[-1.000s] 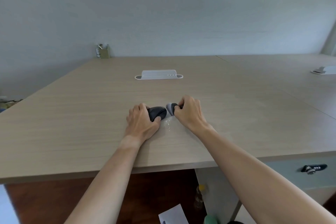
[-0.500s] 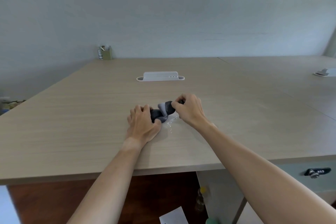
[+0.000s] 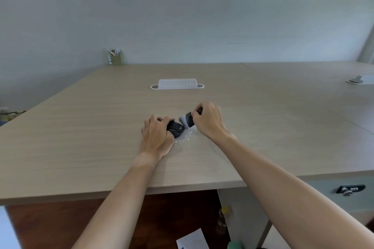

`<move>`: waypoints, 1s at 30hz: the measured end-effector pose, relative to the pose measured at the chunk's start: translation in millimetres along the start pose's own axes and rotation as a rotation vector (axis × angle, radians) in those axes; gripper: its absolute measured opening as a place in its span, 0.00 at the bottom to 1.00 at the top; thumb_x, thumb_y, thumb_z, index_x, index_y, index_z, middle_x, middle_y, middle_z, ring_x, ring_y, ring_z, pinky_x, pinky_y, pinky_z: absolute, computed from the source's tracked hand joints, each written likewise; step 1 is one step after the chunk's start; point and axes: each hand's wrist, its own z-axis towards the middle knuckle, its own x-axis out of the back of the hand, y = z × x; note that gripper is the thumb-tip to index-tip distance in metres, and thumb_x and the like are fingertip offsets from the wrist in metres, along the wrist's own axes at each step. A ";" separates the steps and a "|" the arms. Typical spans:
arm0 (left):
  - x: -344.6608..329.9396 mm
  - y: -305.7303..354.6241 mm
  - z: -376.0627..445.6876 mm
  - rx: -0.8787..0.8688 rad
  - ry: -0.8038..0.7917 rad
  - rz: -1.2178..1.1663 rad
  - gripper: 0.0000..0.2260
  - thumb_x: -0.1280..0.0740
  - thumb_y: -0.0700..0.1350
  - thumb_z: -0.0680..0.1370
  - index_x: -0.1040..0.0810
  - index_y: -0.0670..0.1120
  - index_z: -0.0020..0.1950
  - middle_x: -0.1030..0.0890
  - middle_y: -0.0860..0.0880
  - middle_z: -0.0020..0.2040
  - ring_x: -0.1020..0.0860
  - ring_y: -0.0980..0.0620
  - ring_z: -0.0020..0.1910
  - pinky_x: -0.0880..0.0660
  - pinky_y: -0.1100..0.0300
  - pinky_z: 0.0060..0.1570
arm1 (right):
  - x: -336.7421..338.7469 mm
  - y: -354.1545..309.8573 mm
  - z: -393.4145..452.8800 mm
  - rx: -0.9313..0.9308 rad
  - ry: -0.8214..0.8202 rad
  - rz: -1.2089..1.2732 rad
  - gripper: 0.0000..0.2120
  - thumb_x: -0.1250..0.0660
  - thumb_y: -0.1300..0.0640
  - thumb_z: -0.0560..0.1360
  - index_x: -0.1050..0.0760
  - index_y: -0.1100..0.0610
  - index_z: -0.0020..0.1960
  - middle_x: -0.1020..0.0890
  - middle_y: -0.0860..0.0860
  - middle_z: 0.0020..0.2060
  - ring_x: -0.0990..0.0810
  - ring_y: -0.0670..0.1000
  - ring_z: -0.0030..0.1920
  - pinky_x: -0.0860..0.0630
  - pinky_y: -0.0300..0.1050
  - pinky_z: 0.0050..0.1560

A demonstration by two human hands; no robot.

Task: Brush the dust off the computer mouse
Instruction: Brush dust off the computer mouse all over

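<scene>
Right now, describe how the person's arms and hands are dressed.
Both forearms are bare up to the frame edge: no sleeves show. The left hand and right hand wear no gloves, and no watch, bracelet or ring is visible.

bare forearms, left hand point(image 3: 155, 135), right hand point(image 3: 209, 121)

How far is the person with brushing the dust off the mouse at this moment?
Done: both things are picked up, and whitish specks lie on the desk beside the mouse, seemingly brushed-off dust. In hand: the left hand steadies the dark mouse on the desk, while the right hand holds the brush, its pale bristles at the mouse's right end. Left: whether dust remains on the mouse is too small to tell.
</scene>
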 end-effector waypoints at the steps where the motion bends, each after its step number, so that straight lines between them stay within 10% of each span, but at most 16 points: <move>1: 0.2 0.1 -0.3 0.000 -0.005 -0.007 0.25 0.47 0.44 0.68 0.25 0.54 0.63 0.31 0.47 0.59 0.35 0.42 0.60 0.37 0.49 0.60 | -0.2 -0.5 0.6 -0.001 0.026 0.009 0.08 0.37 0.63 0.74 0.20 0.64 0.42 0.17 0.56 0.39 0.23 0.54 0.40 0.30 0.41 0.32; 8: -6.5 -2.2 1.1 0.012 0.025 -0.010 0.30 0.38 0.74 0.61 0.25 0.56 0.54 0.29 0.50 0.54 0.33 0.47 0.58 0.31 0.53 0.57 | -0.2 -2.9 -0.6 0.036 -0.032 -0.020 0.08 0.37 0.64 0.71 0.20 0.65 0.40 0.16 0.57 0.37 0.19 0.57 0.42 0.25 0.47 0.37; 18: -3.4 -2.1 0.9 -0.002 -0.025 -0.160 0.25 0.37 0.57 0.63 0.29 0.51 0.58 0.28 0.52 0.56 0.31 0.47 0.60 0.33 0.53 0.59 | -4.8 -1.7 1.6 0.042 -0.102 0.047 0.05 0.34 0.63 0.73 0.22 0.58 0.38 0.19 0.50 0.35 0.24 0.49 0.38 0.31 0.38 0.35; 24: -8.6 -5.5 1.9 0.034 -0.021 -0.174 0.31 0.33 0.67 0.64 0.30 0.50 0.60 0.29 0.49 0.58 0.35 0.49 0.64 0.36 0.59 0.59 | -6.2 -5.9 -0.7 0.085 -0.020 0.079 0.06 0.35 0.65 0.72 0.21 0.62 0.39 0.23 0.47 0.30 0.26 0.48 0.35 0.34 0.31 0.30; 30: -8.4 -2.7 2.2 0.071 -0.035 -0.158 0.21 0.32 0.58 0.69 0.27 0.50 0.58 0.31 0.50 0.57 0.35 0.48 0.63 0.33 0.56 0.61 | -12.0 -6.8 4.1 0.076 -0.006 0.021 0.05 0.37 0.63 0.72 0.23 0.62 0.41 0.18 0.54 0.38 0.22 0.55 0.41 0.25 0.48 0.38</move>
